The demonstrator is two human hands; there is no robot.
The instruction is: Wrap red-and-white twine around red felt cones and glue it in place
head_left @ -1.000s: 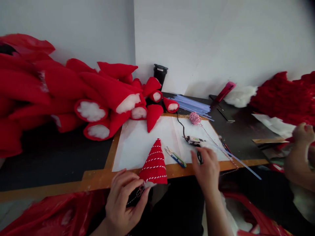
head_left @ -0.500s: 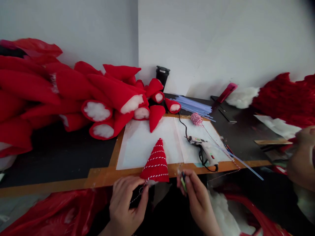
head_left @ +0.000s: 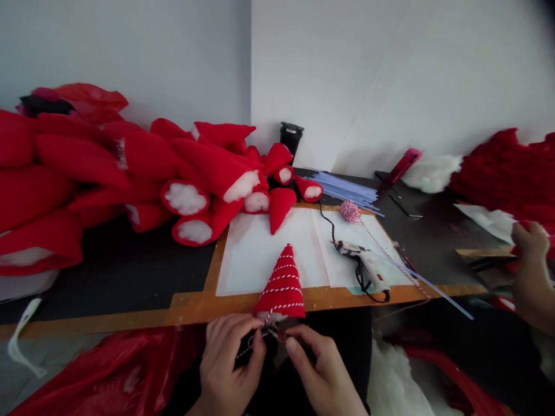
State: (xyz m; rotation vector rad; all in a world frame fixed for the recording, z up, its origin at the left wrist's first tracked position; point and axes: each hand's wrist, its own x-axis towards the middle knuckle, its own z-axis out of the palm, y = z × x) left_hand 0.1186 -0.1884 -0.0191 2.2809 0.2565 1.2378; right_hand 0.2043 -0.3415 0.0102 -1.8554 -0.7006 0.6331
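A red stuffed felt cone (head_left: 284, 284), wound with red-and-white twine (head_left: 287, 289), rests at the table's front edge with its tip pointing away. My left hand (head_left: 232, 358) pinches the twine's end just below the cone's base, where a loose loop hangs. Close beside it, my right hand (head_left: 318, 361) is closed, fingertips near the twine under the base. The small green-and-dark tool seen in it a moment earlier is mostly hidden by its fingers now.
A hot glue gun (head_left: 366, 266) and a ball of twine (head_left: 349, 211) lie on white paper (head_left: 247, 254). Glue sticks (head_left: 342, 188) are behind. Stuffed red cones (head_left: 217, 167) are piled left. Another person's hand (head_left: 533, 260) is at the right, by red fluffy material (head_left: 498, 167).
My right hand has moved left, from beside the cone to its base, next to my left hand. My left hand keeps its pinch. The other person's hand has shifted at the right.
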